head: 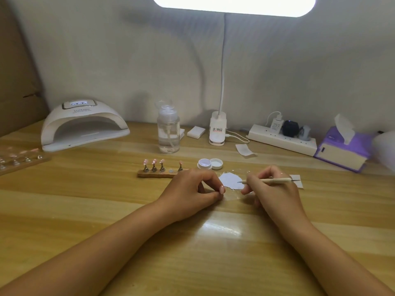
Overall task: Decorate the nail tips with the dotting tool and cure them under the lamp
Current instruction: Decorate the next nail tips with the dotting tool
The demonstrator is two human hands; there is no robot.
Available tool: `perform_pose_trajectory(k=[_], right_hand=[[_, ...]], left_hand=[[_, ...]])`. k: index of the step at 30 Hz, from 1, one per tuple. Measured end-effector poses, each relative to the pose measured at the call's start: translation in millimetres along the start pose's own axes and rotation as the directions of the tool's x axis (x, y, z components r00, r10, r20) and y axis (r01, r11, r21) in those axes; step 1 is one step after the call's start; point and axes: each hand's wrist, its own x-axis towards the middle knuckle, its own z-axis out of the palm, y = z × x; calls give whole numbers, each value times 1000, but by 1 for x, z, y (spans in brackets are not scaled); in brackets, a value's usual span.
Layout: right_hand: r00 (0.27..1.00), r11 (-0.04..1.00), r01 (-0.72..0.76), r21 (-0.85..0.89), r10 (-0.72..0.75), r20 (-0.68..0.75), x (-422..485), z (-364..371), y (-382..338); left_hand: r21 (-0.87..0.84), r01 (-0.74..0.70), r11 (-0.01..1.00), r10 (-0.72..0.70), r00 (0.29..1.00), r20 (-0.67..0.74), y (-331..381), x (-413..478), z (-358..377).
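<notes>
- At a wooden table [106,210], a person's left hand [190,189] rests on the surface. Its thumb and forefinger are curled together and pinch what looks like a small pink tip [222,189].
- The right hand [273,189] grips the tool [267,180] like a pen, fingers wrapped round the wooden shaft. The shaft lies nearly level, with its metal point aimed left over a patch of white powder [228,179] spread on the table between the two hands.
- Just behind the left hand, a wooden stand [149,174] carries four tips [154,161] upright on small holders. Three are grouped at its left and one stands at its right, with one bare slot between.
- An open jar [204,164] and its lid [216,163] sit touching, side by side, just behind the powder.
- The curing lamp [83,124] stands at the back left, well apart from both hands, its mouth facing the person.
- A tray [32,163] holding more tips lies at the far left edge, blurred.
- Along the back wall stand a clear pump bottle [168,133], a lit desk lamp [217,129], a power strip [282,141] with plugs in it, and a purple tissue box [342,149].
</notes>
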Motion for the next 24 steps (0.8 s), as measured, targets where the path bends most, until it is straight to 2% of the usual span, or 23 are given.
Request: perform_pose_trajectory(k=[6, 10, 13, 16, 19, 21, 24], right_hand=[[997, 995, 12, -102, -4, 78, -1, 5, -1], [999, 993, 20, -118, -15, 40, -1, 4, -2], [996, 985, 35, -170, -20, 92, -3, 5, -4], [999, 995, 31, -90, -30, 22, -3, 3, -5], [994, 992, 98, 78, -94, -54, -5, 0, -9], [995, 978, 104, 180, -102, -22, -7, 0, -15], [998, 947, 19, 320, -37, 49, -14, 7, -18]], left_hand=[[39, -10, 999, 10, 1000, 0, 1, 0, 0], [24, -10, 1000, 10, 1000, 1, 0, 0, 1], [28, -10, 1000, 10, 1000, 3, 1, 1, 0], [-6, 12, 1000, -12, 1000, 12, 0, 1, -1], [-71, 53, 996, -52, 999, 9, -1, 2, -2], [-60, 43, 997, -43, 999, 6, -1, 1, -1], [-16, 5, 1000, -5, 1000, 1, 0, 1, 0]])
